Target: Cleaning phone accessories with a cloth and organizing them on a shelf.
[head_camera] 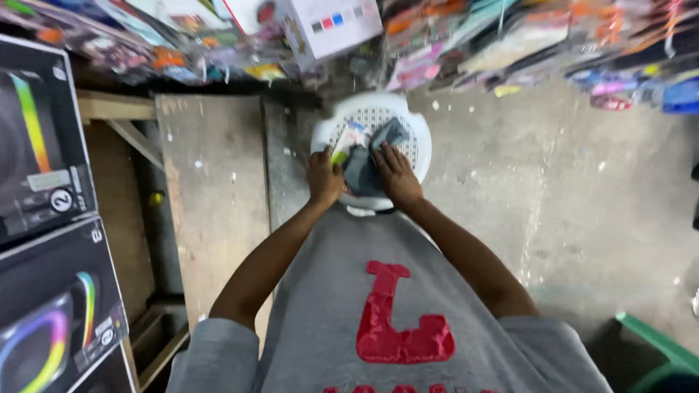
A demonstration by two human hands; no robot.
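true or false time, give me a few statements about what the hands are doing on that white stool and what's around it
1. Both hands rest on a dark grey cloth lying on a round white stool. True.
2. The left hand is raised in the air, away from the stool. False: it is down on the stool, at the cloth's left edge.
3. The right hand lies on the right side of the cloth. True.
4. The stool's seat is solid red. False: it is white with a perforated centre.
5. Large dark boxes stand to the person's left. True.
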